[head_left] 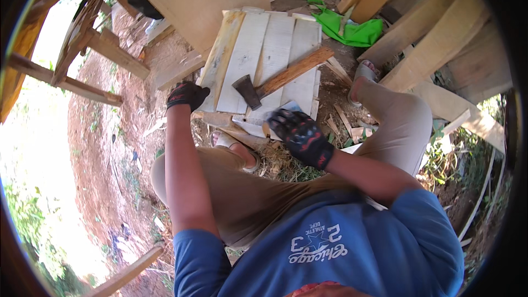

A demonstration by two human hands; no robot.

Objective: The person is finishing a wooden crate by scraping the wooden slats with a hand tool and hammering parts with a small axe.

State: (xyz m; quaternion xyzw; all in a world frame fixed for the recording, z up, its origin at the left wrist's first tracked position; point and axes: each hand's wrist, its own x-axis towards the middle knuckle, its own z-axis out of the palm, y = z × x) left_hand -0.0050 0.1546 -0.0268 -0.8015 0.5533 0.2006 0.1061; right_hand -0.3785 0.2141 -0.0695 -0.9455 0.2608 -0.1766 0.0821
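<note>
A panel of pale wooden planks (242, 71) lies in front of me, its boards side by side. My left hand (188, 96), in a black glove, is closed at the panel's left edge, with its fingertips partly hidden. Over the near right edge, my right hand (300, 136), in a black glove with red marks, bends its fingers over a pale flat piece (291, 106). Most of that piece is hidden under the hand, so its kind cannot be told. Across the planks rests a hatchet (294, 72), its dark head toward the left and its wooden handle toward the far right.
A large plywood sheet (203, 5) stands beyond the panel. Bright green cloth (352, 28) lies at its far right. Long boards (440, 38) lean on the right, and a rough wooden frame (91, 49) is on the left. Wood scraps (341, 121) litter the ground near my feet.
</note>
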